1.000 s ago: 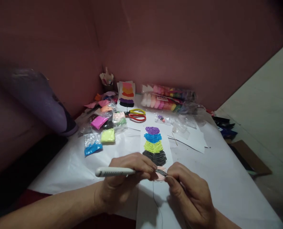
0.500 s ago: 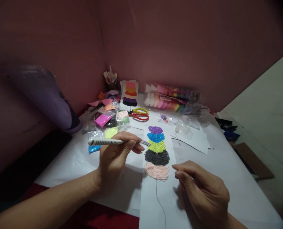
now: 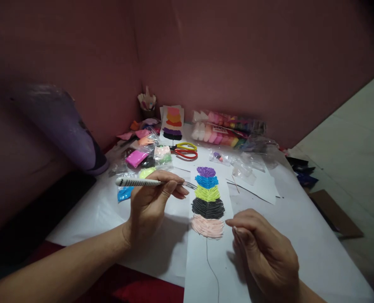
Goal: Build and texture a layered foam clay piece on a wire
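Fingers (image 3: pixel 171 190) of our left hand (image 3: pixel 149 206) pinched the white-handled tool (image 3: pixel 139 182), its tip just beside the blue band of the clay picture (image 3: pixel 208 202). On our right hand (image 3: pixel 265 252) the fingertips were drawn together, resting on the paper strip (image 3: pixel 212 269) beside the pink band.

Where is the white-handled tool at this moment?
The white-handled tool is held in the left hand, left of centre in the head view; its metal tip points toward the blue band of the clay picture.
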### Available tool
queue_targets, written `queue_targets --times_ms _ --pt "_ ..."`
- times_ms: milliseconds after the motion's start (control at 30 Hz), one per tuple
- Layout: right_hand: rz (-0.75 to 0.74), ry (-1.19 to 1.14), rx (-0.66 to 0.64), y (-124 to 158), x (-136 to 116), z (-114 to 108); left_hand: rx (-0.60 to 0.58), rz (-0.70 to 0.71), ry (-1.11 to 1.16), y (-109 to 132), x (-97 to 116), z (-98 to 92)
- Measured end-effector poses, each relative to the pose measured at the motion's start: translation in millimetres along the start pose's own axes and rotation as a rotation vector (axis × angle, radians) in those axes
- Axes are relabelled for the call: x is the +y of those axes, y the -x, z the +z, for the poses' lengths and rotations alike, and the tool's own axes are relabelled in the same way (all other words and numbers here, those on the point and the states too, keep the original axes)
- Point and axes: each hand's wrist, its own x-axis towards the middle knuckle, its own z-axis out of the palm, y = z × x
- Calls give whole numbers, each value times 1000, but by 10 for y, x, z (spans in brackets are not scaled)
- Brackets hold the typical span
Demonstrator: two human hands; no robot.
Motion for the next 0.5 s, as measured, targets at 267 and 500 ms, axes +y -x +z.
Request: queue_targets --times_ms 267,500 --pt "-28 18 44 0 -1 -3 7 -30 -1 1 -19 1" --pt "-31 59 35 -35 -12 -6 2 -23 -9 -10 -16 -9"
